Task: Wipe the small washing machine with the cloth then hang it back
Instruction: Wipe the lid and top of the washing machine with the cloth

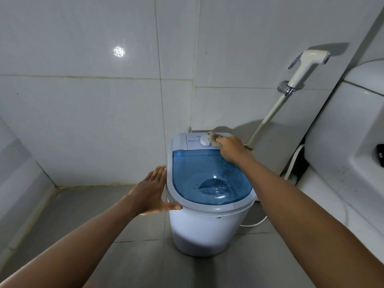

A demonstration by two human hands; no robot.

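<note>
The small white washing machine (204, 229) stands on the grey floor in the corner, its blue see-through lid (207, 177) closed and dotted with droplets. My right hand (231, 149) presses a brownish cloth (214, 140) onto the white control panel at the back, right beside the round dial (205, 141). Most of the cloth is hidden under the hand. My left hand (152, 192) lies flat and open against the machine's left rim, thumb resting on the front edge.
White tiled walls close in behind and to the left. A bidet sprayer (307, 63) hangs on the wall at the right, its hose running down behind the machine. A white toilet tank (353, 129) fills the right side. A white cable (257, 222) lies on the floor.
</note>
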